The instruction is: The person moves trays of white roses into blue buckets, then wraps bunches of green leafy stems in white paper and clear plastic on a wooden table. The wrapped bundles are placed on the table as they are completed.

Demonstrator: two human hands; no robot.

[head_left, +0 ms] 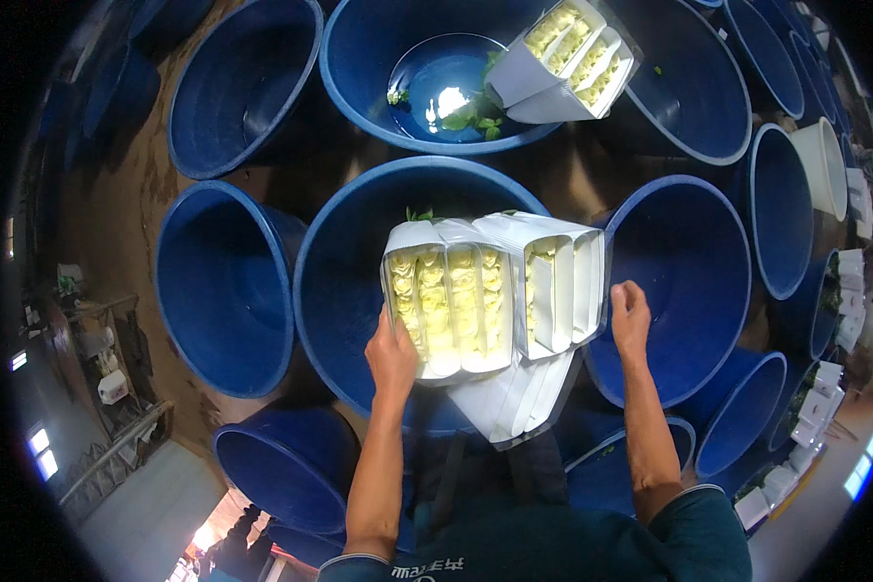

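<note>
In the middle, bunches of pale yellow roses [453, 310] in white sleeves stand in or over a large blue tub [325, 339]. My left hand [392, 361] is closed on the left side of this rose bunch. Right of it, a second bunch [565, 291] leans outward, its blooms mostly hidden by white card dividers. My right hand [630, 315] is beside that second bunch, fingers curled together, with a narrow gap to the wrap. Below them, another white-sleeved bunch [524, 398] lies tilted at the tub's near rim.
A farther blue tub [359, 97] holds shallow water, green leaves and another pale rose bunch [577, 58] at its right rim. More blue tubs [225, 291] stand closely around, including one to the right [679, 281]. A white tub [821, 170] and white packages [810, 417] are farther right.
</note>
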